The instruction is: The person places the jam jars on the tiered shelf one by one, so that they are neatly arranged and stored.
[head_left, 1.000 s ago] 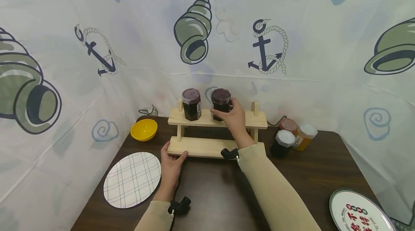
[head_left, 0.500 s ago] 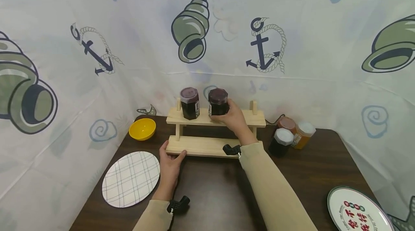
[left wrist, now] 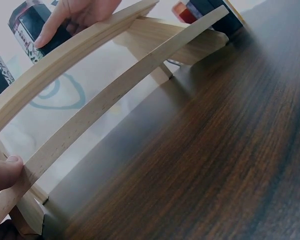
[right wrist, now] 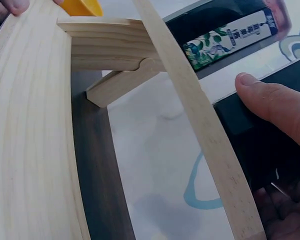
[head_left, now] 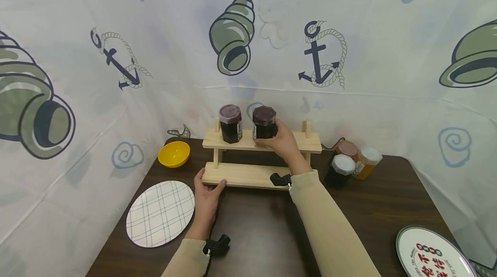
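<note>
A two-tier wooden rack (head_left: 248,174) stands at the back of the table. My left hand (head_left: 206,203) holds the left end of its lower board, the thumb (left wrist: 6,172) on the front edge. On the upper board my right hand (head_left: 286,145) grips a dark jam jar (head_left: 264,125) with an octagonal lid, fingers and thumb (right wrist: 272,102) around its sides. The jar looks upright; its base is partly hidden by the hand. To its left, a second dark jar (head_left: 231,128) with a printed label (right wrist: 230,40) stands on the same board, a gap between them.
Right of the rack stand a white-lidded dark jar (head_left: 340,171), an orange jar (head_left: 366,164) and a reddish-lidded jar (head_left: 347,149). A yellow bowl (head_left: 173,154) and a checked oval mat (head_left: 161,214) lie left. A printed round plate (head_left: 431,253) sits front right.
The right hand's thumb and fingers have shifted slightly lower on the jar. The left hand keeps its hold on the rack. The head view sways slightly.
</note>
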The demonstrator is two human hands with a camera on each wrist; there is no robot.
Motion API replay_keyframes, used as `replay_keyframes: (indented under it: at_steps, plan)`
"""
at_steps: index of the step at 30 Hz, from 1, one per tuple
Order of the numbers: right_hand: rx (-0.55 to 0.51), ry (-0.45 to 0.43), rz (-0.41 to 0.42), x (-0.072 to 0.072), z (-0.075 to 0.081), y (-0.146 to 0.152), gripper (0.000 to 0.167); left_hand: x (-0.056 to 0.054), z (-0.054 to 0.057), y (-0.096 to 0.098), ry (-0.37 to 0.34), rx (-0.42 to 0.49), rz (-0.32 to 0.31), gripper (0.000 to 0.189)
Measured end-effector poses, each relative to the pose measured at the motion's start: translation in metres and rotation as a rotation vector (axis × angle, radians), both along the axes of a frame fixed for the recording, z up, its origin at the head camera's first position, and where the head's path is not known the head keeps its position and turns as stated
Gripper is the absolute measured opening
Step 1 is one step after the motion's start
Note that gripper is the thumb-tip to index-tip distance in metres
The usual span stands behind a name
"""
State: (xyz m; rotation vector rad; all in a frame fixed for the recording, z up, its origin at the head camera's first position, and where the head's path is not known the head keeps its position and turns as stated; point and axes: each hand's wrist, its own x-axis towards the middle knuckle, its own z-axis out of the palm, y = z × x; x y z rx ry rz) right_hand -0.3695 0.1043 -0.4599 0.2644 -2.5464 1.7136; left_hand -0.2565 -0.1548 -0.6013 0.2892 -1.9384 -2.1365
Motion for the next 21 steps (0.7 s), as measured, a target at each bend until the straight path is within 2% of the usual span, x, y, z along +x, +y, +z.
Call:
replay_keyframes:
  at_steps: [10,15,21]
  plan:
    - [0.02,0.01,-0.005,0.0014,-0.0006,-0.002,0.087,0.0011,-0.0003,0.0003,0.002,0.013,-0.001,0.098]
    - [0.024,0.008,0.017,0.0019,-0.002,-0.0025,0.094,0.0021,-0.0006,-0.0007,-0.003,0.011,0.003,0.098]
    - [0.085,0.079,-0.001,0.0023,-0.0045,-0.0037,0.095,0.002,0.001,-0.0007,0.009,-0.002,-0.008,0.097]
